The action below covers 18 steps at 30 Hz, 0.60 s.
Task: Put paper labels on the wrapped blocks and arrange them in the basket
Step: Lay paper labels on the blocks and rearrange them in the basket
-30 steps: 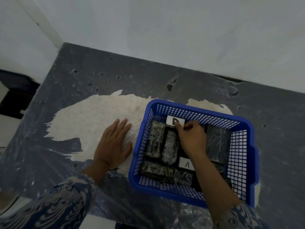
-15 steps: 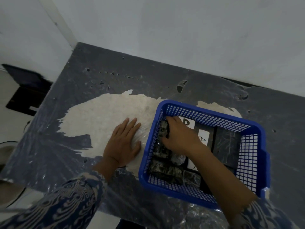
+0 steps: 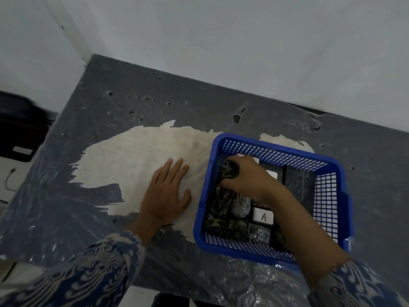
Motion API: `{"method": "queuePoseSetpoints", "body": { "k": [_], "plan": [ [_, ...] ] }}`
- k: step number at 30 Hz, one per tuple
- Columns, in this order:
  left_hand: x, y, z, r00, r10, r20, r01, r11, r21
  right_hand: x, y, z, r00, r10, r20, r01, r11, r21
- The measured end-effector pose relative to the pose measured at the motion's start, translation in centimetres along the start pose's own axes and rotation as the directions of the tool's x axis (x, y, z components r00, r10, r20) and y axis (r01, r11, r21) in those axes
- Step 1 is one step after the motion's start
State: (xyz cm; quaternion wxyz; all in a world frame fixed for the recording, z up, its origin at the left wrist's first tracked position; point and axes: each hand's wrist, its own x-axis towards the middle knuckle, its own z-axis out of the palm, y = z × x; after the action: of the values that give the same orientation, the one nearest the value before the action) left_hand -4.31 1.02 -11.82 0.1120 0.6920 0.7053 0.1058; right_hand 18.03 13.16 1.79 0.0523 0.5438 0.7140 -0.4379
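Mostly done: wrapped blocks (image 3: pixel 228 224) all in basket (image 3: pixel 274 149), some w/ labels (image 3: pixel 263 216). Right hand (image 3: pixel 247 176) clenched on unlabelled block (image 3: pixel 229 170), far-left corner; left hand (image 3: pixel 166 191) flat, released, on bench (image 3: pixel 376 151). Several blocks unlabelled.

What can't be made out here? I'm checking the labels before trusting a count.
Head view:
- Label at the far end of the blue basket: letter hidden by the right hand.
- Middle label: too washed out to read.
- Blocks in the near right corner: covered by the forearm.
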Motion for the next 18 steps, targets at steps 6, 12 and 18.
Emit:
{"method": "queuePoseSetpoints", "body": {
  "k": [6, 12, 18],
  "plan": [
    [0.0, 0.2, -0.6, 1.000, 0.009, 0.014, -0.009, 0.999, -0.052, -4.8, 1.1, 0.6, 0.999, -0.011, -0.031, 0.018, 0.970, 0.242],
    [-0.1, 0.1, -0.5, 1.000, 0.000, 0.000, 0.000, 0.997, -0.079, -6.9, 1.2, 1.6, 0.937, -0.089, -0.338, 0.196, 0.934, 0.299],
    [0.1, 0.0, -0.2, 0.999, -0.009, 0.031, 0.011, 0.999, -0.049, -6.4, 2.2, 5.2, 0.852, -0.250, -0.461, 0.279, 0.960, -0.006]
  ]
}}
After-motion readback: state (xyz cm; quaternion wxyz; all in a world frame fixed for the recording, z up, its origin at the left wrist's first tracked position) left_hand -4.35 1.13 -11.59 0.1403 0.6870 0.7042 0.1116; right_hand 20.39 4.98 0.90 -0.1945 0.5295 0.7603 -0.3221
